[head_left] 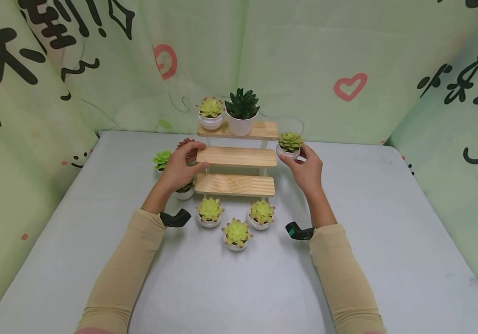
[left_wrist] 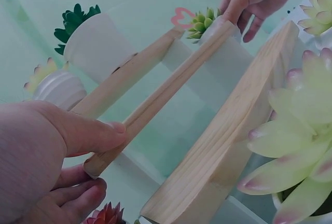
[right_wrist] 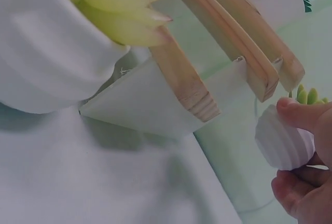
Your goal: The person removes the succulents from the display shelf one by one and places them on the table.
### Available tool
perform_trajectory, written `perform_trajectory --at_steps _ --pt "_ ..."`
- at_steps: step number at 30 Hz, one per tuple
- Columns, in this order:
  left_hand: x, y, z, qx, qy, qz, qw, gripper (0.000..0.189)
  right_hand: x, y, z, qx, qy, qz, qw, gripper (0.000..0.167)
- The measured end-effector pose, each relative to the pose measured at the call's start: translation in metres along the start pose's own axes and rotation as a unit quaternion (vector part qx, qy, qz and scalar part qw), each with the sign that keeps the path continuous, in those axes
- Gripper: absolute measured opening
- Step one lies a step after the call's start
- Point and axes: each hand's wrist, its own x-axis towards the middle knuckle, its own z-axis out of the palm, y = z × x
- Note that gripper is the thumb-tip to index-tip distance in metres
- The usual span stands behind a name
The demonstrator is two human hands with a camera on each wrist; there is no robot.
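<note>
A three-tier wooden plant stand (head_left: 236,157) sits near the table's back edge. My left hand (head_left: 182,164) pinches the left end of its middle shelf, thumb above and fingers below in the left wrist view. To the right of the stand, my right hand (head_left: 307,171) grips a small yellow-green potted succulent (head_left: 290,142). Its ribbed white pot (right_wrist: 284,138) is between thumb and fingers in the right wrist view. On the top shelf stand a yellow succulent (head_left: 211,112) and a larger dark green succulent (head_left: 242,111), both in white pots.
In front of the stand are three yellow-green potted succulents, the nearest one (head_left: 237,233) in the middle. Left of it, partly behind my left hand, are a bright green succulent (head_left: 162,160), a red one (head_left: 186,142) and a dark one (head_left: 185,190). Printed curtains (head_left: 289,60) enclose the table.
</note>
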Motion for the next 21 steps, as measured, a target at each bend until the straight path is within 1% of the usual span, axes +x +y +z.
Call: perform_trajectory --at_steps 7,13,21 --pt "-0.001 0.001 0.0 -0.002 -0.004 0.004 1.0 0.05 -0.002 0.005 0.004 0.002 -0.003 0.018 0.9998 0.06" --pt "-0.002 0.001 0.0 -0.007 -0.006 0.014 0.9999 0.049 -0.003 0.009 0.008 0.001 -0.007 0.019 0.9998 0.061" --pt "-0.002 0.0 -0.001 -0.012 -0.005 0.013 0.9998 0.049 -0.003 0.016 0.012 -0.002 -0.01 0.024 0.9997 0.061"
